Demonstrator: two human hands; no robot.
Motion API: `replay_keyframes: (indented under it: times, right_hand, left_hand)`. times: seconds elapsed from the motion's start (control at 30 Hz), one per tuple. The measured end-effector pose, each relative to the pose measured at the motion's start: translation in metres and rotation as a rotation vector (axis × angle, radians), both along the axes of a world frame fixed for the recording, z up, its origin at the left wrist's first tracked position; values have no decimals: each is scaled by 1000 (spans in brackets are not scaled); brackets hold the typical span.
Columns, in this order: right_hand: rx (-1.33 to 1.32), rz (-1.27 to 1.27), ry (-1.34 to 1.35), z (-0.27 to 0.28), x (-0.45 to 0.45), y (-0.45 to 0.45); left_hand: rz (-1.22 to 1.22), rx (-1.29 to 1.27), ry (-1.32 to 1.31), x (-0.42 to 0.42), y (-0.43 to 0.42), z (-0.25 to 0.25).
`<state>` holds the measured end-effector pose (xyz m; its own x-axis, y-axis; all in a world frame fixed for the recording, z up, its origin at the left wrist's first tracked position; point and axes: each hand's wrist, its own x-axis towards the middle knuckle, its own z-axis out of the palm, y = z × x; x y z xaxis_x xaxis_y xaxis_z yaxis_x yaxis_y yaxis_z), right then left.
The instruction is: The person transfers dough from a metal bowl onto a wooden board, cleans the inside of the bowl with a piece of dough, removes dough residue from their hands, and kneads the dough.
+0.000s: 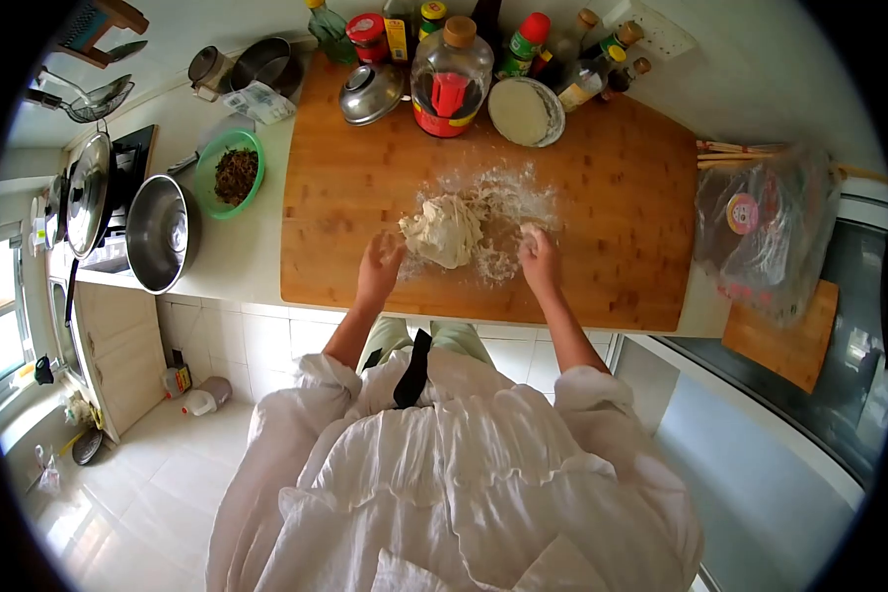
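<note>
A rough, pale lump of dough [446, 232] lies on the large wooden board [612, 227], with loose flour [513, 197] and crumbly bits scattered behind it and to its right. My left hand [382, 260] is just left of the dough, its fingers loosely apart and slightly blurred, with nothing seen in them. To the right of the dough, across the scattered flour, my right hand [540, 260] has its floury fingers curled together. Something pale shows at those fingertips, too small to tell whether it is dough or only flour.
At the board's back stand a metal lid [372, 94], a big jar [452, 74], a bowl of flour [525, 111] and several bottles. Left are a green bowl of dark filling [235, 176] and a steel bowl [160, 234]. Plastic bags [770, 227] lie right.
</note>
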<state>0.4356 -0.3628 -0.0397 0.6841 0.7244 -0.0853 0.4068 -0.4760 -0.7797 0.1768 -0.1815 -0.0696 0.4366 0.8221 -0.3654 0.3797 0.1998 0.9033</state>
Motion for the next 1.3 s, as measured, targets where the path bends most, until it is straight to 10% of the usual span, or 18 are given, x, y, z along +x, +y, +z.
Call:
replay_keyframes:
  times: [0.3,0.5,0.83,1.3]
  right_hand:
    - [-139,333,-635,-26,-5,79]
    - [-258,844,-233,6,18,18]
    - [-289,694,-605,-2,24,72]
    - [-563,950,-643,24,28,82]
  left_hand:
    - [-47,-219,-77,59,-6,60]
    - [-24,-37,-20,32,-8,30]
    - [-216,400,110,32,-32,12]
    - [-146,236,101,30,-31,11]
